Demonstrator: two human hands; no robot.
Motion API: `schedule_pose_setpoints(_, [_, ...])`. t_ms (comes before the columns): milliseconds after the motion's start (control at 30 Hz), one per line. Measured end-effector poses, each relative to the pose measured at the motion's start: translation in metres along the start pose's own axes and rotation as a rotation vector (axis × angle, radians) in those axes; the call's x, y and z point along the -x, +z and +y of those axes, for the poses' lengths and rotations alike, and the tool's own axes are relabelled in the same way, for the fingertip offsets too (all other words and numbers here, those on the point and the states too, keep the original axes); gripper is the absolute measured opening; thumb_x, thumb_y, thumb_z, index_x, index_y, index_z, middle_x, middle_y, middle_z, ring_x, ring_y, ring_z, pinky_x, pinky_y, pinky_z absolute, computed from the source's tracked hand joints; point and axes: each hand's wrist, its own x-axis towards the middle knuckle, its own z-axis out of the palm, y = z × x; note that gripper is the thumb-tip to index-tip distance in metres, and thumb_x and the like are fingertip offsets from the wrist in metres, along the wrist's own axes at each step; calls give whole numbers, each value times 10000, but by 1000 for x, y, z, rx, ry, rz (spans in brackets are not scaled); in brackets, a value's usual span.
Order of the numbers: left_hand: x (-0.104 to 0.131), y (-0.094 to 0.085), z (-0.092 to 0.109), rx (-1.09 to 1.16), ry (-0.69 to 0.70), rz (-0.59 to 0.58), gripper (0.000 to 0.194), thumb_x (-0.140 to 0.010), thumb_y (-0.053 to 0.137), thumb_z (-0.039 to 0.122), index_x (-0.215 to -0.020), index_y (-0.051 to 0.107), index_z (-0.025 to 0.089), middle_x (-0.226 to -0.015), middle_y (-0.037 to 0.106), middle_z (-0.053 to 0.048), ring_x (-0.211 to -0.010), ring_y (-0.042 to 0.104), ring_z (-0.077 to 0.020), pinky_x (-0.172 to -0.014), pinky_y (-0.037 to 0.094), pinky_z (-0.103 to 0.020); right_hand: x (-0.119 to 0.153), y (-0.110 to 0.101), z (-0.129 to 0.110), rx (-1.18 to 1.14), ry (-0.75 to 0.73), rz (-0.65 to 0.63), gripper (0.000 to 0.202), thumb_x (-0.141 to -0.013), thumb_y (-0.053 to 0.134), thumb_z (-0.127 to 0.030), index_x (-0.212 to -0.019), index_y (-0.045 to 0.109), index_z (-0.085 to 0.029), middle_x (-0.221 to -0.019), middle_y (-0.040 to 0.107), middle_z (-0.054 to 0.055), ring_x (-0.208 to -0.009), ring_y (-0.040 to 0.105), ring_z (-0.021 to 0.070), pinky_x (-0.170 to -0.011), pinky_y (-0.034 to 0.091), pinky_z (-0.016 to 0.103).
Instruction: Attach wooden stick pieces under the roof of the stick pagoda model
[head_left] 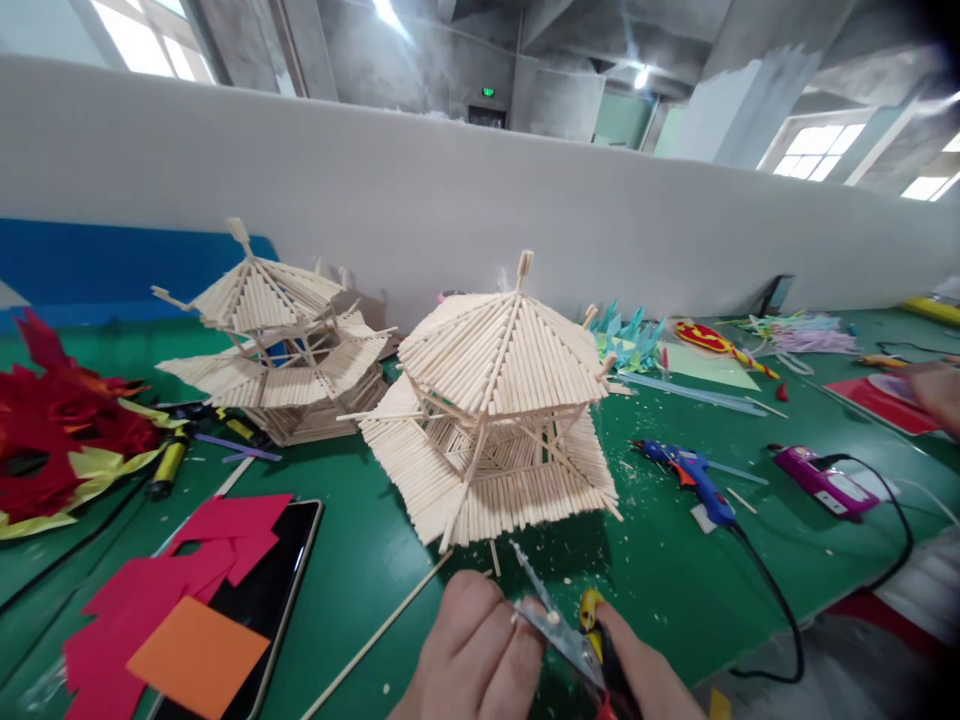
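- Scissors (568,645) with yellow, black and red handles, above the near part of the tabletop (360,560), in front of the central stick pavilion (502,370), blades parted and angled toward it
- Right hand (649,665) at the near edge, its fingers wrapped around the handles
- Left hand (480,650) just beside the blades, its fingers curled inward; whether they grip anything, I cannot tell
- Long thin stick (375,637) slanting from the pavilion's base toward the near edge, left of the left hand
- The pavilion itself upright mid-tabletop, two tiers of pale sticks under a peaked top, small crumbs scattered to its right
- Second stick pavilion (262,300) farther back, toward the far left corner
- Red paper cutouts (67,420) by the left edge
- Black phone (296,550) toward the near left corner, partly covered by red paper pieces (135,600) and an orange paper square (199,650)
- Blue glue gun (697,478) right of the central pavilion, a purple corded device (825,482) beyond it, nearer the right edge
- Teal paper shapes (630,335) along the far edge, below a white partition (450,200)
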Motion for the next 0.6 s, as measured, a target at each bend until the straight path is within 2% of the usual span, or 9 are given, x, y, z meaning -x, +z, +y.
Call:
schedule_pose_setpoints(133, [-2,1,7,80,-59,13,145,-808,428,56,-785,571,62,-472,508,-38,-480,389,-136,-426,367,-258,1,3,2,-54,14,-42,446,-588,592,-150,-1027,524,-189,-789,689,51,-705,625,170,-602,447,205])
schedule_pose_setpoints(267, [-5,0,11,267,-223,-25,152,-798,419,45,-740,536,124,-503,492,-22,-501,405,-135,-437,376,-236,4,4,6,-150,-14,-12,450,-571,595,-162,-1015,521,-170,-789,685,47,-728,623,175,-619,460,197])
schedule_pose_setpoints(433, [-4,-2,8,569,-412,-98,171,-802,422,75,-866,555,162,-670,609,-48,-601,527,-142,-548,438,-225,7,0,10,-130,-102,33,531,-538,573,-197,-1056,474,-136,-826,670,79,-814,609,207,-682,458,235])
schedule_pose_setpoints(533, [-6,-5,7,751,-600,-234,199,-806,411,106,-809,603,158,-670,611,-46,-611,544,-139,-557,429,-223,7,-5,13,-21,-157,74,604,-523,559,-223,-1101,418,-121,-865,650,112,-882,583,243,-734,441,284])
schedule_pose_setpoints(600, [-9,-7,7,823,-744,-347,214,-816,406,147,-783,617,144,-679,600,-53,-608,536,-136,-541,416,-223,6,-8,14,69,-171,92,590,-528,558,-239,-1085,404,-120,-801,639,105,-782,592,242,-671,450,296])
